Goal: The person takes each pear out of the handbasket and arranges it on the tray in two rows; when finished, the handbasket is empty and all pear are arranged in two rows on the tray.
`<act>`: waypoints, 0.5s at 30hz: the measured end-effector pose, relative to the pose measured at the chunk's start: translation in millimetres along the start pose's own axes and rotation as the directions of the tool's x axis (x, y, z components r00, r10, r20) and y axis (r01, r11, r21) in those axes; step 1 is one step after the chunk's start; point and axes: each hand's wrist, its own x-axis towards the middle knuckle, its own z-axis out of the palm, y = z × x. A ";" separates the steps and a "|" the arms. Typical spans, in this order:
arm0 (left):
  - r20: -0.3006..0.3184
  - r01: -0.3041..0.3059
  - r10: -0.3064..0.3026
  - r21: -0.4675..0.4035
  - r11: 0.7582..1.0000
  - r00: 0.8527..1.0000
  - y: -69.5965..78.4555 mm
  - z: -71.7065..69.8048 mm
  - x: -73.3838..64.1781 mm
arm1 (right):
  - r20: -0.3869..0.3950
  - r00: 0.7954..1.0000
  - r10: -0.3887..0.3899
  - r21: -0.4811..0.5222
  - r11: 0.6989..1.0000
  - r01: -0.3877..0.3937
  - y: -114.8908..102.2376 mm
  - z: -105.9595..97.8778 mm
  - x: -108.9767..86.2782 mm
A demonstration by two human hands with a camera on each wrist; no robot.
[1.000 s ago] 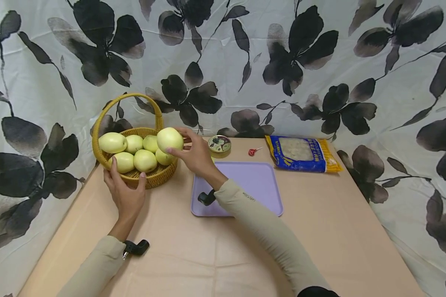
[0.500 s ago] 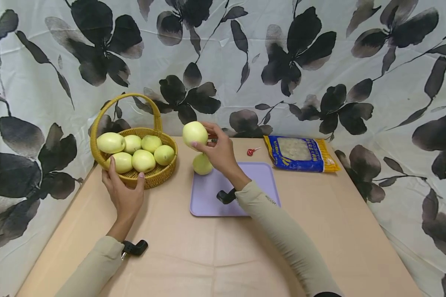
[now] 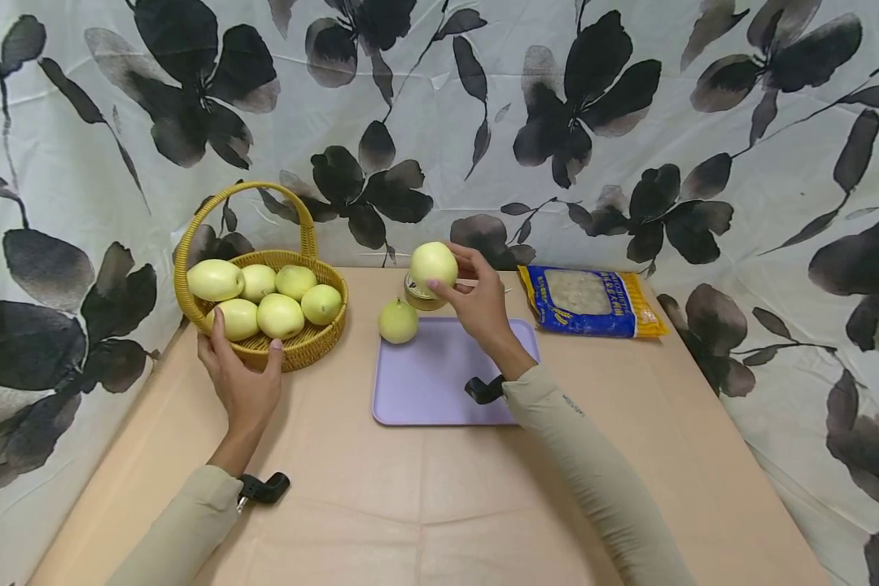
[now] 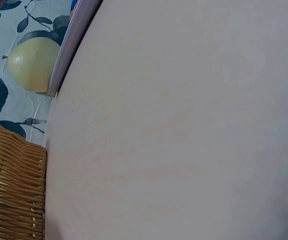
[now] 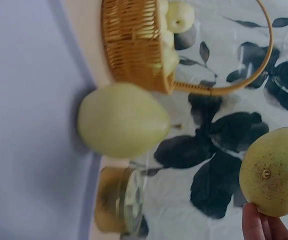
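Between the thumb and fingers of my right hand (image 3: 481, 305), a yellow-green pear (image 3: 433, 263) is held up over the back of the lilac tray (image 3: 439, 382). Its blossom end faces the right wrist camera. Another pear (image 3: 398, 322) stands stem-up on the tray's back left corner. My left hand (image 3: 245, 382) rests against the near side of a yellow wicker basket (image 3: 315, 350), thumb and forefinger spread and fairly straight. Several pears (image 3: 281, 316) lie in that basket. The left wrist view shows the basket's wicker wall (image 4: 13, 185) but not the hand.
A round gold tin (image 3: 423, 299) with a patterned lid stands behind the tray, partly hidden by the held pear. To its right lies a blue and yellow packet (image 3: 589, 301). A floral cloth (image 3: 476, 122) hangs along the table's back edge.
My right hand has carried its pear rightward from above the basket, past the pear on the tray, to in front of the tin. My left hand has stayed at the basket.
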 end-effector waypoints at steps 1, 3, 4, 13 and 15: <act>0.000 -0.001 0.001 0.001 1.000 1.000 0.2 -0.3 0.1 | -0.004 1.000 0.014 -0.007 1.000 -0.014 2.3 -2.7 -1.0; 0.000 -0.004 0.004 0.002 1.000 1.000 0.2 -0.9 0.3 | -0.012 0.999 0.047 -0.025 0.999 -0.047 7.8 -7.1 -3.1; 0.000 -0.007 0.007 0.001 1.000 1.000 0.1 -0.8 0.4 | -0.016 0.998 0.064 -0.033 0.997 -0.064 10.6 -9.0 -4.1; -0.001 -0.006 0.006 -0.003 1.000 1.000 -2.3 -1.0 1.3 | -0.037 0.977 0.211 -0.112 0.970 -0.214 44.0 -11.4 -11.7; -0.003 -0.004 0.004 0.000 1.000 1.000 -2.5 -1.1 1.5 | -0.037 0.972 0.231 -0.130 0.963 -0.234 51.9 -9.4 -13.1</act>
